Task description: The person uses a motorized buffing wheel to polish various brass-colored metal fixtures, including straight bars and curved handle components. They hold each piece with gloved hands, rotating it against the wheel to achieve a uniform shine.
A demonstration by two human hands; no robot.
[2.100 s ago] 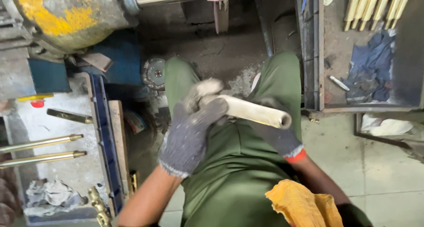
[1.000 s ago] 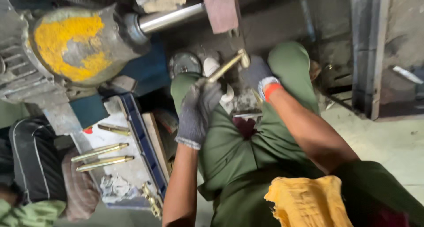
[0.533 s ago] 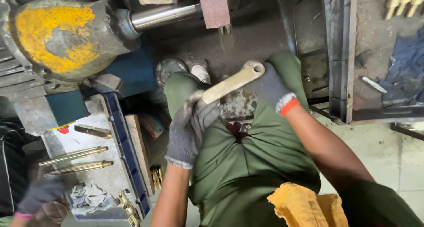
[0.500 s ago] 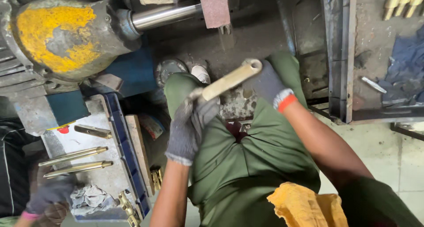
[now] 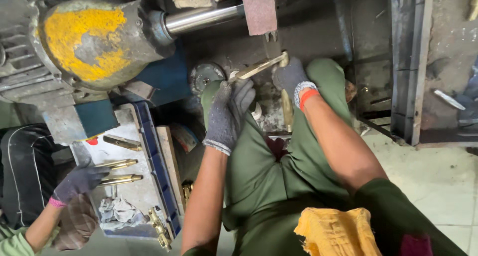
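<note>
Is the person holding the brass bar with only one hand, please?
No, both gloved hands grip the brass bar: the left hand and the right hand.

At the left, a low bench (image 5: 127, 136) with a blue edge carries three brass rods (image 5: 119, 179) side by side, a crumpled grey rag (image 5: 117, 211) nearer, and brass fittings (image 5: 159, 231) at its near right corner.

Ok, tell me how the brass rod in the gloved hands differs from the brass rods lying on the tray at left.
The held brass rod is raised, tilted, gripped at both ends by the left hand and right hand. The tray rods lie flat, side by side, beside another person's gloved hand. All are slim and brass-coloured.
</note>
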